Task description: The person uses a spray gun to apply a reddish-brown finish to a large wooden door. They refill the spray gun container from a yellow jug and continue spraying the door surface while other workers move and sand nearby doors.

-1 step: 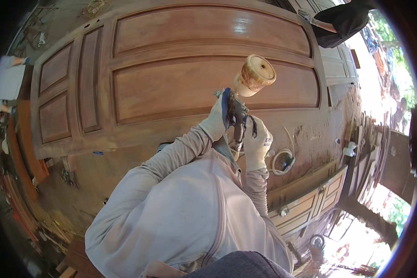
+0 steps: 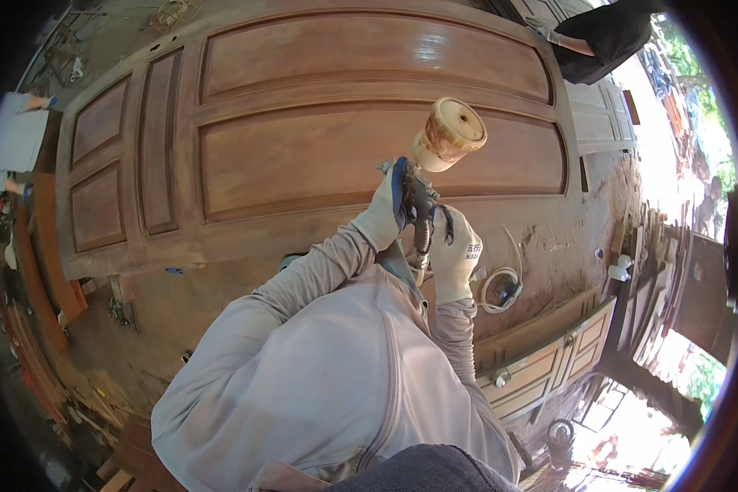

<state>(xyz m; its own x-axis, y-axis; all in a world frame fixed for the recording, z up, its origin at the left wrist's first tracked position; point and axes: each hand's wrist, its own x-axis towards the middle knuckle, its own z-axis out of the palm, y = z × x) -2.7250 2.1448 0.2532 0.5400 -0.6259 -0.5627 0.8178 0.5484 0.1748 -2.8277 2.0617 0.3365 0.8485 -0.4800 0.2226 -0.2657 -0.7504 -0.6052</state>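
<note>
A spray gun [image 2: 421, 205] with a stained cream cup [image 2: 451, 135] on top is held in front of my chest. My left hand [image 2: 383, 207], in a white glove with a blue palm, is wrapped round the gun's upper body below the cup. My right hand [image 2: 453, 250], gloved alike, has its fingers bent against the gun's handle side; the fingertips are partly hidden. Beyond the gun lies a large brown panelled wooden door [image 2: 303, 205], its upper panel shiny in one spot. The gun and cup are over its near panel, apart from the surface.
A coiled pale hose [image 2: 488, 295] lies on the floor to my right, near a tan panelled door [image 2: 541, 365] with a knob. Brown boards [image 2: 53, 254] lean at the left. A person in black [image 2: 607, 41] stands far right; another in pale clothing [image 2: 16, 139] is far left.
</note>
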